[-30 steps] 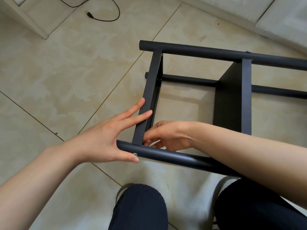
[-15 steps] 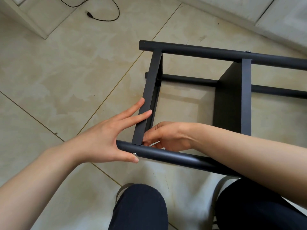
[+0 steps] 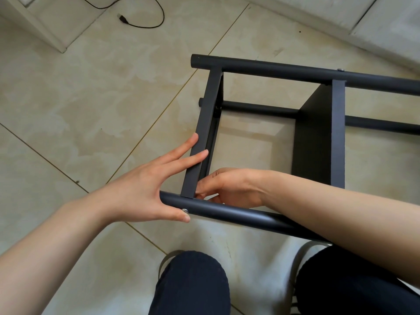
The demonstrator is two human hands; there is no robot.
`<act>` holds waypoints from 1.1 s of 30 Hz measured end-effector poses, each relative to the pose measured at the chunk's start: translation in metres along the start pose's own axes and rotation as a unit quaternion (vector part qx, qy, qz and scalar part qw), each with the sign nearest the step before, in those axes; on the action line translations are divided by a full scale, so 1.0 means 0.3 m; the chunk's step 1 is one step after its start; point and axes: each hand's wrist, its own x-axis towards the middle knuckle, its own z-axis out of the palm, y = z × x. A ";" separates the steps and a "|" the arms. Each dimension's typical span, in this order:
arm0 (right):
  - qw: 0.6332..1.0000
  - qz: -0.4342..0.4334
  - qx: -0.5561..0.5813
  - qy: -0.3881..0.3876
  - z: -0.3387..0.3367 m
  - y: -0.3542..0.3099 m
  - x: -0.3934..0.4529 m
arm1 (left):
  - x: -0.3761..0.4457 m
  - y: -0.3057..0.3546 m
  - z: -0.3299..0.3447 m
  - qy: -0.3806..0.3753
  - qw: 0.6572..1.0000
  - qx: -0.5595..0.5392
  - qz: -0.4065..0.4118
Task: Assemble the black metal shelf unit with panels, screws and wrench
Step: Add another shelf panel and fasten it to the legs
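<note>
The black shelf frame lies on its side on the tiled floor. Its near tube [image 3: 238, 212] runs in front of my knees and its far tube [image 3: 284, 70] lies behind. A flat black end panel [image 3: 203, 137] joins them on the left, and a second panel [image 3: 318, 137] stands further right. My left hand [image 3: 141, 192] presses straight fingers on the end panel's edge, with its thumb against a silver screw head [image 3: 185, 210] in the near tube. My right hand [image 3: 234, 187] reaches inside the frame with its fingertips at the inner corner of that joint. Whatever they hold is hidden.
A black cable [image 3: 145, 25] with a plug lies on the floor at the back left, beside a white furniture base [image 3: 45, 30]. A white skirting edge [image 3: 341, 26] runs along the back right. My knees [image 3: 193, 285] are close under the near tube.
</note>
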 end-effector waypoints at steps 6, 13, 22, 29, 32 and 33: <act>0.999 0.019 -0.029 0.041 0.012 -0.019 0.004 | 0.002 0.001 0.002 0.002 1.000 0.000 0.001; 0.996 0.062 -0.049 0.042 0.027 -0.045 -0.003 | 0.002 -0.002 0.003 0.006 1.000 0.000 0.001; 1.000 0.003 0.008 0.020 0.020 -0.011 -0.006 | 0.001 0.004 -0.003 -0.001 1.000 0.005 -0.005; 0.999 0.001 -0.012 0.053 0.030 -0.005 0.001 | -0.002 0.005 0.003 0.005 1.000 -0.004 -0.007; 0.996 -0.017 -0.039 0.081 0.035 -0.007 -0.009 | -0.006 -0.002 0.013 0.025 0.999 -0.041 -0.011; 0.995 -0.027 -0.049 0.082 0.037 -0.007 -0.015 | -0.009 -0.005 0.020 0.034 0.998 -0.059 -0.017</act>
